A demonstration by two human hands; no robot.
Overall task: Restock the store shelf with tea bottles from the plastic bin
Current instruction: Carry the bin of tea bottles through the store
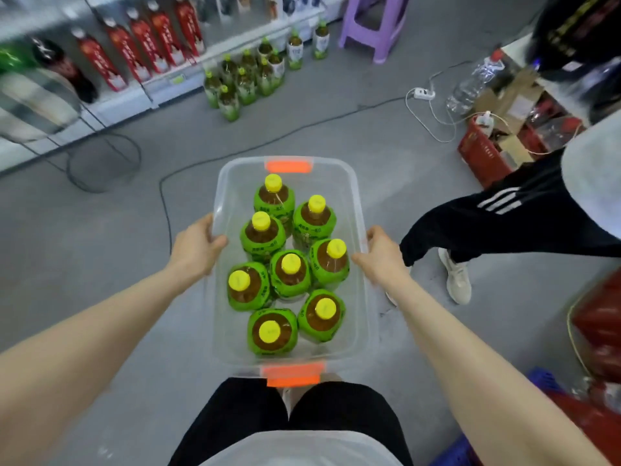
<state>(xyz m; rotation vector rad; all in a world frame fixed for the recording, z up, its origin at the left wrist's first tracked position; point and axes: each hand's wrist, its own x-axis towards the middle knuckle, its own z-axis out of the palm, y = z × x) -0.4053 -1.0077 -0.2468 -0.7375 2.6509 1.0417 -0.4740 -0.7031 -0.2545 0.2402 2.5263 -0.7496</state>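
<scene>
Clear plastic bin (357, 210) gripped at side rims by left hand (196, 245) and right hand (381, 255), fingers curled over edges; eight tea bottles (291, 274) held upright inside.

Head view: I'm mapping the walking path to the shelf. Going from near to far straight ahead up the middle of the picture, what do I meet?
Near orange handle → tea bottles in the clear plastic bin → far orange handle → black cable on the floor → cluster of green tea bottles standing on the floor → store shelf.

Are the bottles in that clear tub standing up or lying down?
Standing upright: all eight green-labelled tea bottles in the clear plastic bin show their yellow caps from above.
</scene>
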